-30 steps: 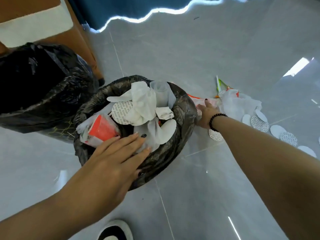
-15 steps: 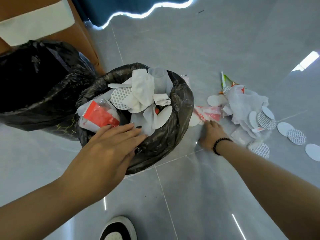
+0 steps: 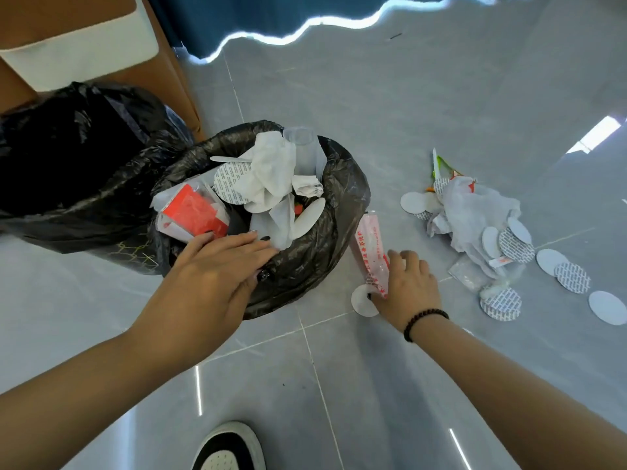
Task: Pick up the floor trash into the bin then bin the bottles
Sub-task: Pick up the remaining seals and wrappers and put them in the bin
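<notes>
On the grey tiled floor (image 3: 424,96) just right of the bin (image 3: 342,212), a red-and-white printed wrapper (image 3: 371,252) stands tilted, its upper end close to the black liner's outer wall and its lower end pinched in the right hand (image 3: 405,286), whose fingers curl round it; a white round seal disc (image 3: 363,301) lies under the thumb, touching the floor. The bin is heaped to its rim with crumpled white tissue (image 3: 271,171), a clear plastic cup (image 3: 300,147), a red packet (image 3: 191,213) and more patterned discs, some standing above the liner's edge. The left hand (image 3: 217,269) lies flat on the near rim with fingers straight and spread, fingertips reaching the trash at the top. Farther right, well apart from the bin, a scatter of floor trash remains: a crumpled clear plastic bag (image 3: 475,212), a green-and-white wrapper (image 3: 437,167) and a trail of white discs (image 3: 573,276) running toward the right edge of the view. Between the bin and that pile there is a strip of bare tile, and a wide bare stretch lies beyond toward the blue curtain (image 3: 271,15). To the left, a second black bag (image 3: 68,157) presses against the bin, with a brown cabinet (image 3: 169,62) behind it. A black-and-white shoe (image 3: 227,449) shows at the bottom edge, with bare tile on either side of it.
</notes>
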